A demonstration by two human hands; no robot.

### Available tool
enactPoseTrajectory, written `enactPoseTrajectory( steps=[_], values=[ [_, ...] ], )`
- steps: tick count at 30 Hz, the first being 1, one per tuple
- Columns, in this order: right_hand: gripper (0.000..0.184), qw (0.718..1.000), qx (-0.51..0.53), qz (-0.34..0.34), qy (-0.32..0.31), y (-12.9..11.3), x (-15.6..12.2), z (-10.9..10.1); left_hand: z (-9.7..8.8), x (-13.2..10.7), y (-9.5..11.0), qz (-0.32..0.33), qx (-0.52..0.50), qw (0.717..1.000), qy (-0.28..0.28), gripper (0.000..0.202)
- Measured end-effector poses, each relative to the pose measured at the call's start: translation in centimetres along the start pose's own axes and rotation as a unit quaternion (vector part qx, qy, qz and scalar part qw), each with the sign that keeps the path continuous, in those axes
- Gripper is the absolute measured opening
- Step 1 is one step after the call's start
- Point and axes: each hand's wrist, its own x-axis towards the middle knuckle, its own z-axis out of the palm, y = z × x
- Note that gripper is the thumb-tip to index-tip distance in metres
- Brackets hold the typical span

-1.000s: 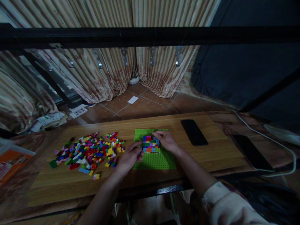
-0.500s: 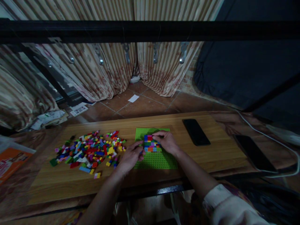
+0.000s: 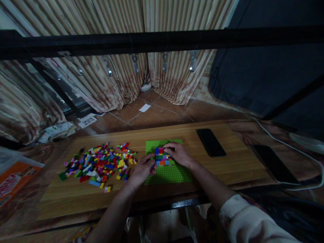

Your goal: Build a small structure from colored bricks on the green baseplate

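A green baseplate (image 3: 169, 173) lies on the wooden table (image 3: 222, 165), with a block of many-coloured small bricks (image 3: 162, 157) built on its far half. My right hand (image 3: 179, 153) rests on the right side of that block, fingers curled over its top edge. My left hand (image 3: 141, 169) sits at the plate's left edge, fingers bent and pinched toward the block's left side; what they hold, if anything, is hidden. A loose heap of several coloured bricks (image 3: 100, 163) is spread on the table to the left.
A black phone (image 3: 210, 142) lies on the table right of the plate. A second dark phone (image 3: 273, 163) with a white cable (image 3: 301, 185) lies further right. An orange box (image 3: 12, 180) is at the far left. A black bar (image 3: 162, 40) crosses overhead. Curtains hang behind.
Both hands stay at the brick block with only slight finger shifts. The view has moved a little.
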Motion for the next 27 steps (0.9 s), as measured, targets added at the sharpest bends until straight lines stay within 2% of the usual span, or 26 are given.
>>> enactPoseTrajectory(
  steps=[5, 9, 12, 14, 19, 24, 27],
  values=[
    [0.031, 0.999, 0.035, 0.013, 0.002, 0.2, 0.1, -0.4, -0.4, -0.1, 0.1, -0.012, -0.024, 1.000, -0.001, 0.040],
    [0.035, 0.992, 0.069, 0.057, 0.087, 0.0, 0.4, -0.9, -1.1, -0.1, 0.6, 0.002, -0.061, 0.998, 0.020, 0.040],
    [0.028, 0.986, 0.093, 0.031, 0.137, -1.5, 0.3, -1.1, -1.4, 0.0, 1.1, 0.009, -0.135, 0.990, 0.032, 0.045],
    [0.023, 0.986, 0.102, -0.012, 0.129, -3.0, -0.2, -1.0, -1.3, 0.0, 1.5, 0.001, -0.188, 0.982, 0.014, 0.047],
    [0.021, 0.992, 0.051, -0.109, 0.040, -6.4, -1.9, 0.4, -0.6, -0.3, 1.9, -0.029, -0.283, 0.957, -0.061, 0.043],
    [0.019, 0.986, -0.060, -0.156, 0.013, -6.8, -2.8, 2.3, 0.1, -0.8, 1.9, -0.015, -0.315, 0.940, -0.131, 0.044],
    [0.013, 0.984, -0.076, -0.163, 0.018, -6.7, -2.7, 2.2, 0.3, -1.2, 2.0, -0.015, -0.306, 0.938, -0.160, 0.046]
  ],
)
